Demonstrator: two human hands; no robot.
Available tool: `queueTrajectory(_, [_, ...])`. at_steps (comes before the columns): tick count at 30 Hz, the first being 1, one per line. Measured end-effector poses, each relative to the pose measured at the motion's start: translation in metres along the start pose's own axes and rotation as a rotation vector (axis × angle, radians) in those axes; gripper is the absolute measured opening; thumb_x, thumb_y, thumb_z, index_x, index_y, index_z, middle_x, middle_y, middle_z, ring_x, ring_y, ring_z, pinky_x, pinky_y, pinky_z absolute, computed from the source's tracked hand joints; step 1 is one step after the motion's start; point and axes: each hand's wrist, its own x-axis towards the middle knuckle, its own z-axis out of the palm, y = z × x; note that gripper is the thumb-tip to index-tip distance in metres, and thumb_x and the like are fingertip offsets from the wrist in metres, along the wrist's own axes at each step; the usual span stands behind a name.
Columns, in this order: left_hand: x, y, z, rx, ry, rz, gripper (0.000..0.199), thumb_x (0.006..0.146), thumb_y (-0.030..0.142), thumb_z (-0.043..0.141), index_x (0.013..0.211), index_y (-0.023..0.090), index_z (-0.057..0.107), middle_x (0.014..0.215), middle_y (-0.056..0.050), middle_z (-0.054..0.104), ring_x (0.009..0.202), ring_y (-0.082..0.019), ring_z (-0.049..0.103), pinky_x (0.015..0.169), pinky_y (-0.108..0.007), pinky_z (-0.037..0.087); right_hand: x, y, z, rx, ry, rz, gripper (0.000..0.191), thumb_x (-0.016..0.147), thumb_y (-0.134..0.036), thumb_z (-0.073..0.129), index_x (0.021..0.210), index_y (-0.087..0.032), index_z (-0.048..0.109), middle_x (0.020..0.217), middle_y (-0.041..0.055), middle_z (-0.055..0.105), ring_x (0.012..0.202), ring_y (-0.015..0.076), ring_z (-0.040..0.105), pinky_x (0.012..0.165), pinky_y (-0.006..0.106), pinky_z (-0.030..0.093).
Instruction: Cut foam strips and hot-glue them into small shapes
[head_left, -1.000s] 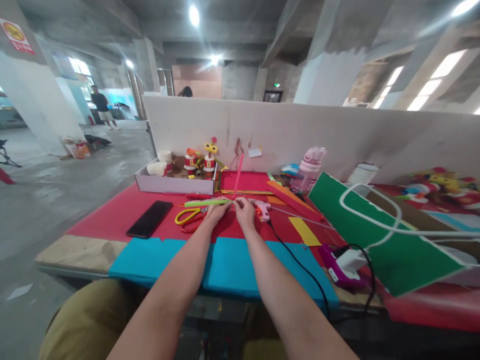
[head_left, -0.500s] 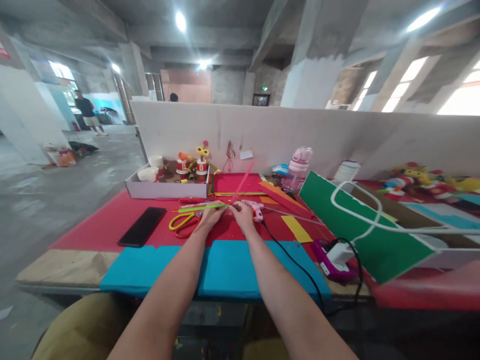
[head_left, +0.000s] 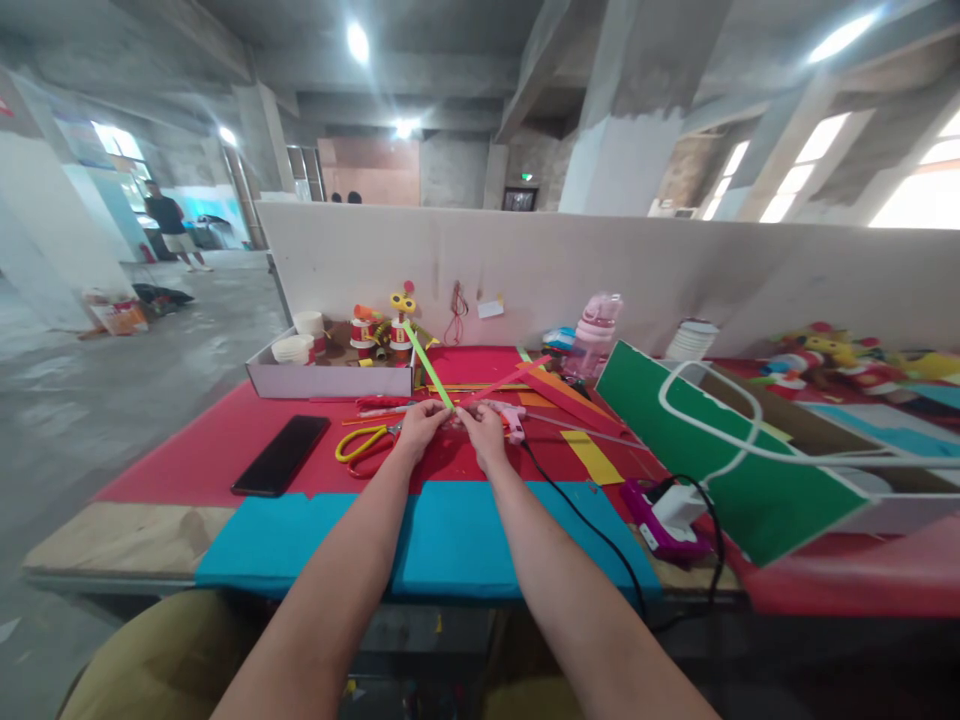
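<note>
The left hand (head_left: 421, 427) pinches the near end of a green strip (head_left: 430, 366); the right hand (head_left: 484, 432) appears closed on the near end of a pink strip (head_left: 504, 380); both strips fan away above the bench (head_left: 187, 430), just beyond the scissors (head_left: 364, 441); good handling here probably means a firm grip at the join, edges aligned, creases pressed flat, with fingers clear of the glue gun (head_left: 514, 421).

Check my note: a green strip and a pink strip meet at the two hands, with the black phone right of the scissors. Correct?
No: in the head view, the black phone lies left of the scissors. The green strip and pink strip do meet at the left hand and right hand.
</note>
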Motion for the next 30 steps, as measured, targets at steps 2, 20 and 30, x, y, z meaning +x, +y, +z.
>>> queueTrajectory(2, [0.0003,-0.0005,-0.0006,0.031,0.009,-0.002,0.030,0.060,0.039,0.075,0.072,0.013,0.065,0.058,0.000,0.060,0.052,-0.010,0.050,0.053,-0.022,0.038,0.0003,0.0007,-0.0007,-0.009,-0.004,0.003,0.028,0.066,-0.045,0.065,0.068,-0.019,0.057,0.063,0.0016,0.066,0.060,0.0173,0.063,0.062,0.032,0.055])
queueTrajectory(20, [-0.0035,0.0037,0.0006,0.007,-0.046,-0.006,0.031,0.061,0.040,0.076,0.070,0.012,0.064,0.056,0.000,0.058,0.051,-0.009,0.050,0.051,-0.022,0.037,0.0045,0.0012,-0.0042,-0.043,-0.021,0.054,0.028,0.066,-0.046,0.061,0.067,-0.019,0.060,0.060,0.0014,0.065,0.054,0.0157,0.059,0.056,0.029,0.052])
queueTrajectory(30, [-0.0027,0.0069,-0.0049,0.143,-0.024,0.008,0.030,0.058,0.040,0.077,0.068,0.013,0.066,0.059,-0.002,0.062,0.053,-0.011,0.052,0.051,-0.023,0.039,-0.0005,-0.0034,-0.0061,0.001,-0.083,0.028,0.030,0.064,-0.044,0.069,0.079,-0.017,0.068,0.072,0.0031,0.069,0.061,0.0155,0.061,0.063,0.029,0.052])
